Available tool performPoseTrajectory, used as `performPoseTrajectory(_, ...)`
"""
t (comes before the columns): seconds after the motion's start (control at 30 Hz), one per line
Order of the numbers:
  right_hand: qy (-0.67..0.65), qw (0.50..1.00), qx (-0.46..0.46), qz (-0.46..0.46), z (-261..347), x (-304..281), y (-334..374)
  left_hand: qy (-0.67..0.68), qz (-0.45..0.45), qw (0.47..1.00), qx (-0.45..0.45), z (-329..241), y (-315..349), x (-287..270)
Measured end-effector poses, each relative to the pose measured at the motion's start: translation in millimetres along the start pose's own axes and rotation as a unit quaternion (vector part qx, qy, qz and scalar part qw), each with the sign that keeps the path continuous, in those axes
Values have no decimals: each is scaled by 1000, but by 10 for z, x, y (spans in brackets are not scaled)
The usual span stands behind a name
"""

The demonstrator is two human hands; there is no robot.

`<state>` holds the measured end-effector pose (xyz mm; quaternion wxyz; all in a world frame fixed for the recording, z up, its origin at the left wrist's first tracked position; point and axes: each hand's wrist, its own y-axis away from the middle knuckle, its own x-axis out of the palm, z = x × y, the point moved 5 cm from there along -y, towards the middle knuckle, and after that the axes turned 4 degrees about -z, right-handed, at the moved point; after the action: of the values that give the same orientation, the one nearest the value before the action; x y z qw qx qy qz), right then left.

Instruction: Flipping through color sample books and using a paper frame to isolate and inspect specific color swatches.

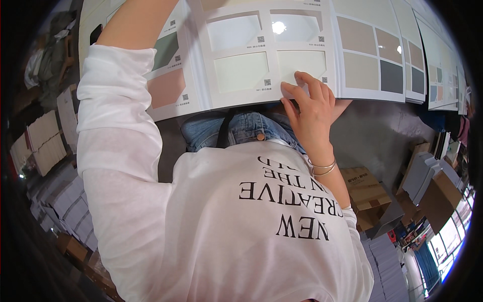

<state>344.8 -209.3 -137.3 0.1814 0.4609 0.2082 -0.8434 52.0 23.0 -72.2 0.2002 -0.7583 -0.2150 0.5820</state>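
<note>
A wide white sample board (272, 70) with cut-out windows and printed codes lies before me, its near edge at my waist. My right hand (313, 106) rests over its near edge, fingers slightly bent and apart. The fingertips touch an off-white swatch (297, 61) in the nearer right window. Left of this swatch sits another pale swatch (240, 70), and two white ones lie in the row beyond. My left forearm (138, 22) reaches across the board's left side and leaves the picture at the top, so the left hand is out of sight.
Green-grey (166, 50) and pink swatches (167, 88) fill the left panel. More panels with beige and dark grey swatches (391, 75) continue to the right. An opened cardboard box (365, 194) stands on the floor at right. Stacked pale sheets (68, 209) lie at left.
</note>
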Motion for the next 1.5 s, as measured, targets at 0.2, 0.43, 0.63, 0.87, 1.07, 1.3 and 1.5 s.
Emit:
performPoseTrajectory(0.2,-7,1000,2,-1,9,8,2,23,13,1000,-16,50,1,31)
performPoseTrajectory(0.43,13,1000,-14,-15,41,-42,-6,24,22,999,-27,20,16,36)
performPoseTrajectory(0.63,-18,1000,21,4,-12,26,12,9,23,1000,-15,16,45,87)
performPoseTrajectory(0.87,0,1000,-9,-22,50,2,-1,12,39,998,-37,-13,44,38)
performPoseTrajectory(1.07,2,1000,-13,-28,34,8,10,-3,21,1000,-15,-5,70,73)
performPoseTrajectory(1.3,-26,1000,8,-12,0,18,30,27,35,998,-41,-1,57,63)
performPoseTrajectory(1.5,-25,1000,10,-8,0,21,30,-2,49,998,-44,-17,99,68)
